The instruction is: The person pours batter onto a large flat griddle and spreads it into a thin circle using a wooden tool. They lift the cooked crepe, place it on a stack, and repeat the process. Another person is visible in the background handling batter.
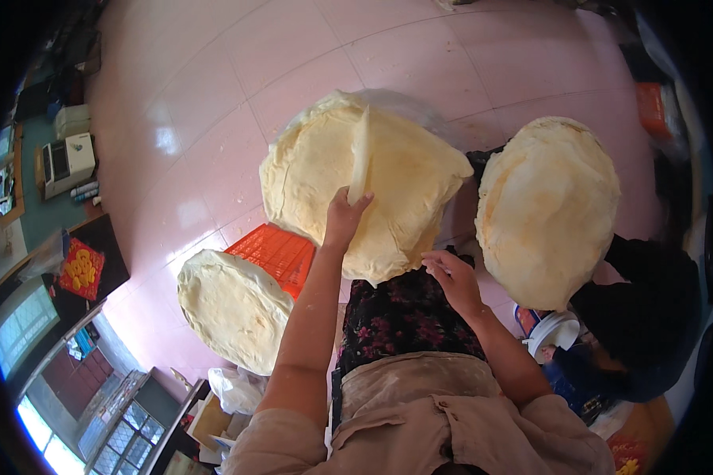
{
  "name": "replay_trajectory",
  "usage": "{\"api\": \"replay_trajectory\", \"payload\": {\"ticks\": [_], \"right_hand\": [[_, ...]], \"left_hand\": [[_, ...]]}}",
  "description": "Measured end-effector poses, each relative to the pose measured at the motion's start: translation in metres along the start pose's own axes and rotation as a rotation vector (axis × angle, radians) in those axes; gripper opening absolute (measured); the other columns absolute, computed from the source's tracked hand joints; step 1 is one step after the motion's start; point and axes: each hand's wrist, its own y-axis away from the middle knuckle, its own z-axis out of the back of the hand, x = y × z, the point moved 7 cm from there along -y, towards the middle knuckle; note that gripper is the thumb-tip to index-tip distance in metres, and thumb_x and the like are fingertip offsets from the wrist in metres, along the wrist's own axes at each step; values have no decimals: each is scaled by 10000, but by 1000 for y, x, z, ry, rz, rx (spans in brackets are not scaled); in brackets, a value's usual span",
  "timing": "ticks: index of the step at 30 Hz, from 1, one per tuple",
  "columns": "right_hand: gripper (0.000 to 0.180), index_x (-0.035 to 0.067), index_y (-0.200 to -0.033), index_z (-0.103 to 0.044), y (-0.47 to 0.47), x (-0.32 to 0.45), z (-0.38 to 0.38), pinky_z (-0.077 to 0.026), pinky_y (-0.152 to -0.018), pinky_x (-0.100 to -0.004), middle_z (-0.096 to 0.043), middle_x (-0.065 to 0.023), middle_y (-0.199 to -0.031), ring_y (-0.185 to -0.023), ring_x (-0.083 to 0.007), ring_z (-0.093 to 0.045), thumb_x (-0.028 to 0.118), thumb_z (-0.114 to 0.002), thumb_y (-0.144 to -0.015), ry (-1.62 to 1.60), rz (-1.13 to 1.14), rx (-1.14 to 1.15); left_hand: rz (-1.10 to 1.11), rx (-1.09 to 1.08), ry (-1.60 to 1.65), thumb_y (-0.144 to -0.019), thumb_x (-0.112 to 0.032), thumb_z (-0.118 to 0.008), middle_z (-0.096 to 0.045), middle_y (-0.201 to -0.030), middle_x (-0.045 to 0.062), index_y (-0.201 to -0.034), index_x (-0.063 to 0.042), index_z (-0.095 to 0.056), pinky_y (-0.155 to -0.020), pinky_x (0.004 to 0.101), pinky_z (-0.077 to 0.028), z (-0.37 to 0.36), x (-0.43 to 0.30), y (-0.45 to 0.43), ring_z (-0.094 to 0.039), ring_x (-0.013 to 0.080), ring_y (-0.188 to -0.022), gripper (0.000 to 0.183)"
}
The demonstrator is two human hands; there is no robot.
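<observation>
A wide stack of thin, pale dough sheets (315, 160) lies before me, its near edge above my lap. My left hand (346, 217) grips a raised, folded strip of a dough sheet (361, 148) near the middle of the stack. At the near right edge, my right hand (451, 276) has its fingers apart, close to or touching the dough; contact cannot be told. A second round stack of sheets (546, 208) is on the right, and a third, smaller one (234, 306) on the left.
An orange plastic basket (279, 252) is between the left and middle stacks. A person in dark clothing (647, 314) sits at the right, near a white bucket (555, 332). Pink floor tiles (285, 53) extend ahead. White plastic bags (234, 389) lie at the lower left.
</observation>
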Motion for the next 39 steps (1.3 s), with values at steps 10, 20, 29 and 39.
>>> {"api": "replay_trajectory", "payload": {"ticks": [10, 20, 29, 39], "right_hand": [[453, 40, -1321, -472, -6, 22, 111, -428, -943, -283, -559, -67, -1227, -1119, -147, -542, 3, -571, -880, -208, 150, -250], [480, 44, -1307, -519, 6, 20, 215, -316, -1064, -349, -533, -91, -1334, -1243, -219, -475, 217, -586, -864, -227, 119, 29], [263, -4, -1078, -666, 154, -76, 201, -463, -870, -310, -682, -72, -1042, -971, -125, -586, 185, -573, -920, -427, -166, 354], [316, -9, -1142, -633, 249, -106, 274, -505, -835, -297, -684, -74, -1047, -917, -149, -644, 114, -616, -852, -923, 83, -36]], "left_hand": [[-625, 232, -365, -881, -189, -637, -652, -828, 204, -1065, -34, -624, -627, 401, -506, -62, -150, 168, -629, 380, -719, 241], [-936, 1139, -7, -773, -81, -733, -647, -820, 134, -1014, -7, -633, -544, 378, -468, -107, -245, 303, -626, 324, -676, 272], [-692, 1130, -96, -806, -76, -728, -656, -746, 130, -925, 29, -654, -559, 299, -463, -149, -288, 297, -644, 271, -629, 176], [-704, 896, -437, -868, -10, -638, -659, -808, 57, -1045, 19, -643, -676, 242, -478, -218, -334, 282, -619, 141, -712, 179]]}}
